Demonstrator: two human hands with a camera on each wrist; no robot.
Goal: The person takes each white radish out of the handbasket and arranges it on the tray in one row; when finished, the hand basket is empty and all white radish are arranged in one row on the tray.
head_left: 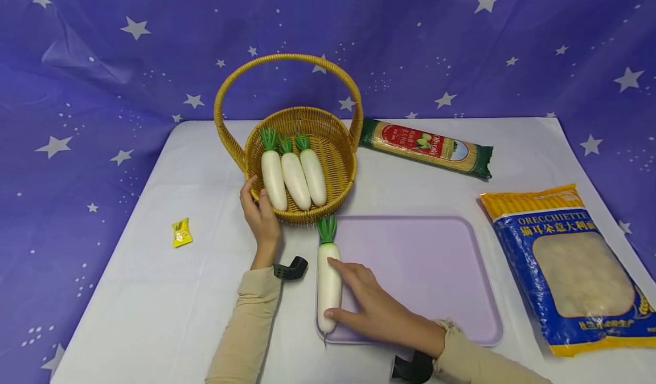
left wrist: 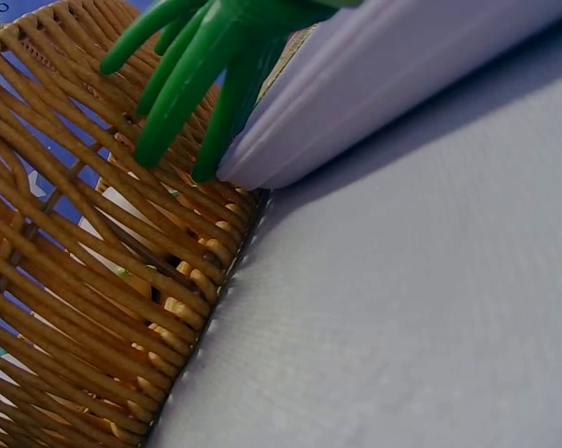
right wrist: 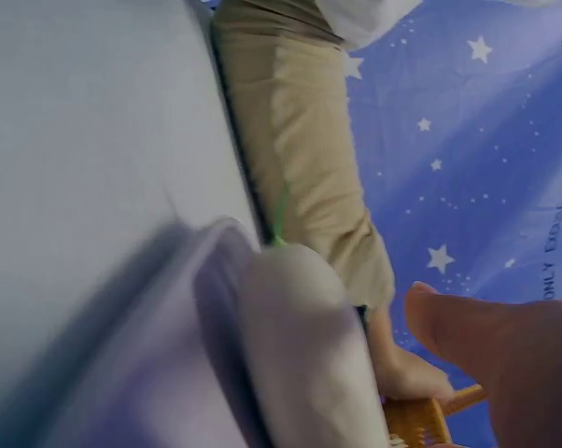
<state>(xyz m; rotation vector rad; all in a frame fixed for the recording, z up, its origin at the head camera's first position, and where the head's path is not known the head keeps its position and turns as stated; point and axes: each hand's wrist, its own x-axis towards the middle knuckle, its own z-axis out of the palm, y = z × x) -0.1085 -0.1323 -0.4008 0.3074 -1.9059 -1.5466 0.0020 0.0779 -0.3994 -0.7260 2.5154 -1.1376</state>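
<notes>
A starry backdrop (head_left: 425,48) hangs beyond both hands. I see the left hand (head_left: 262,220) gripping the basket (head_left: 335,162); on the tray (head_left: 415,270), the radish (head_left: 328,287) lies lengthwise toward the basket, under the nearer right hand's (head_left: 374,304) loosely spread fingers.

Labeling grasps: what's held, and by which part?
Left hand holds the basket by its near-left rim. Right hand spread over the radish on the tray; no clear grip.

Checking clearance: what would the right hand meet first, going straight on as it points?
The right hand would likely meet the white radish along the left edge of the purple tray; its fingertips overlap the radish in the head view, though depth leaves contact unclear.
</notes>
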